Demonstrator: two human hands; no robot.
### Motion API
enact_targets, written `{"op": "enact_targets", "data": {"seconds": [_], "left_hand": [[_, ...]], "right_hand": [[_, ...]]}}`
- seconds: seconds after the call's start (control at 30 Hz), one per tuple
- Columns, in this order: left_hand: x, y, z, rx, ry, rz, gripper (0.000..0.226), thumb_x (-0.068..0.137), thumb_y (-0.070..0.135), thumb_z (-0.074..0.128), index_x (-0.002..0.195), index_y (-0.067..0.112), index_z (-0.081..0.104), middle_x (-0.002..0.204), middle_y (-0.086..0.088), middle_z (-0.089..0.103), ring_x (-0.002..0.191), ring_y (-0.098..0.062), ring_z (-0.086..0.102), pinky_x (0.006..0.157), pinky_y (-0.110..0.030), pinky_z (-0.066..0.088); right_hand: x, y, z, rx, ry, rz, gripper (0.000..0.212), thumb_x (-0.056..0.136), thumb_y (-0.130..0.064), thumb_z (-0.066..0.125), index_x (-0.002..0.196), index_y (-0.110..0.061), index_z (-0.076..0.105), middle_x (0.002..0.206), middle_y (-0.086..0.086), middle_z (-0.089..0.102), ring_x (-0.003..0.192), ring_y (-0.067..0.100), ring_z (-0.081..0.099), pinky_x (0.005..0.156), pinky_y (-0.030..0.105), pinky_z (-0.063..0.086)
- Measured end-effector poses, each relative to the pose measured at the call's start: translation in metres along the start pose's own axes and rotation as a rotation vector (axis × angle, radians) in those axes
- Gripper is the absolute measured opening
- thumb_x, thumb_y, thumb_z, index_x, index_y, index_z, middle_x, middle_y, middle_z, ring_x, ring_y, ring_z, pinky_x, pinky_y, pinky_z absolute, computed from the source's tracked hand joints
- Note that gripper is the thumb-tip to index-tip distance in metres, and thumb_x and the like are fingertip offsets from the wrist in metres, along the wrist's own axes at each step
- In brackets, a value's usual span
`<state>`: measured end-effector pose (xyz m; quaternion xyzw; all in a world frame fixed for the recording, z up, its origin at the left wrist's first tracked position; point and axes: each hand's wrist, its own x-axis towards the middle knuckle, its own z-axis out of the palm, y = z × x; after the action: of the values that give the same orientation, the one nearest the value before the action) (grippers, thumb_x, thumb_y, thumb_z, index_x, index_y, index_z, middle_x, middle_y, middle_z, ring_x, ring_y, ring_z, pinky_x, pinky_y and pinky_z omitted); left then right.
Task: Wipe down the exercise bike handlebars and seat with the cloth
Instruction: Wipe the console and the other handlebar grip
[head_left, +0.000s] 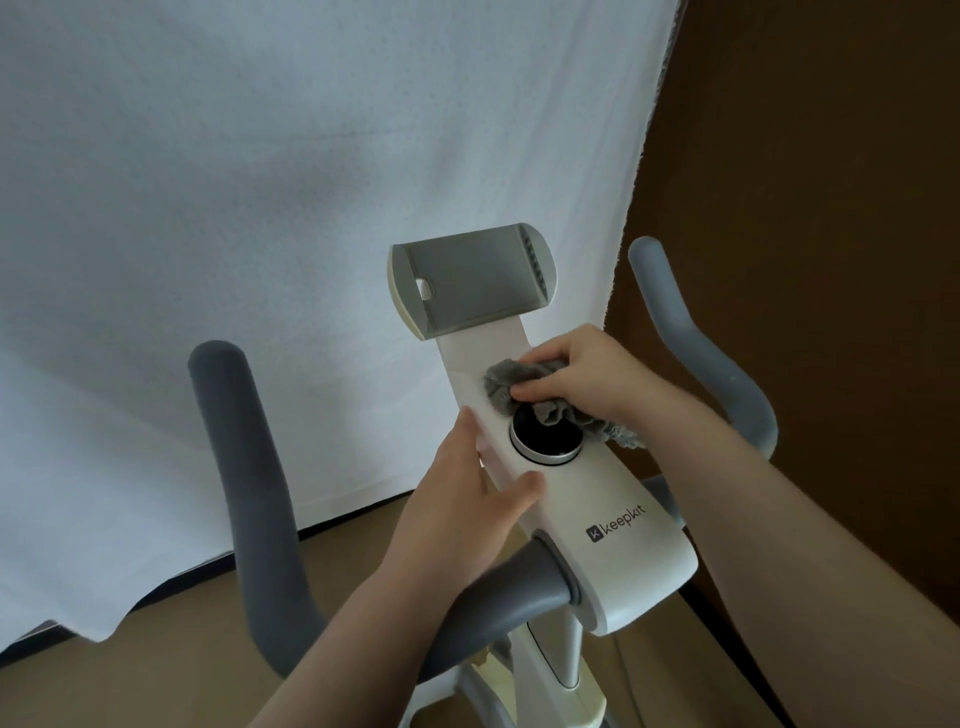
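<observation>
The white console (618, 561) of an exercise bike runs up the middle, with a round black dial (545, 439) and a grey device holder (470, 278) at its top. My right hand (576, 371) presses a crumpled grey cloth (511, 376) onto the console just above the dial. Along the console's left edge, my left hand (470, 499) grips the side, thumb on top. The left handlebar (244, 467) is dark grey and curves upward. A lighter grey right handlebar (696, 343) rises behind my right arm. The seat is out of view.
A white sheet (260, 208) hangs behind the bike and drapes to the floor. A brown wall or panel (831, 182) stands to the right. Tan flooring (171, 665) shows below the handlebars, with the white bike post (566, 660) going down.
</observation>
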<state>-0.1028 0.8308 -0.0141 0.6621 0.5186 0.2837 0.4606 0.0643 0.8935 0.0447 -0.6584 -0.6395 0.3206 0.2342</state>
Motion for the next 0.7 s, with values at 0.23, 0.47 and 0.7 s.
{"op": "enact_targets", "data": {"seconds": [0.23,0.47,0.7], "left_hand": [[0.002,-0.004,0.005,0.03,0.006,-0.004,0.058,0.081,0.041,0.063,0.131,0.043,0.033,0.125,0.025,0.051,0.109,0.005,0.052,0.076,-0.018,0.048],[-0.005,0.003,0.006,0.127,-0.024,0.039,0.08,0.092,0.042,0.058,0.152,0.033,0.006,0.146,0.019,0.03,0.127,-0.008,0.047,0.101,-0.026,0.04],[-0.005,0.004,0.006,0.191,-0.03,0.023,0.081,0.092,0.046,0.055,0.152,0.034,0.002,0.158,0.014,0.02,0.137,-0.011,0.037,0.109,-0.033,0.036]], "right_hand": [[-0.034,0.014,0.025,-0.128,0.359,0.065,0.027,0.096,-0.032,0.057,0.111,-0.013,0.066,0.104,0.003,0.049,0.091,0.015,0.053,0.072,0.024,0.043],[-0.112,0.019,0.045,-0.602,0.528,-0.034,0.019,0.092,-0.031,0.06,0.084,-0.015,0.067,0.086,-0.005,0.048,0.078,0.007,0.048,0.064,0.019,0.046],[-0.125,0.025,0.053,-0.487,0.571,-0.08,0.017,0.071,-0.017,0.083,0.069,-0.012,0.067,0.075,-0.002,0.055,0.064,0.004,0.046,0.051,0.023,0.052]]}}
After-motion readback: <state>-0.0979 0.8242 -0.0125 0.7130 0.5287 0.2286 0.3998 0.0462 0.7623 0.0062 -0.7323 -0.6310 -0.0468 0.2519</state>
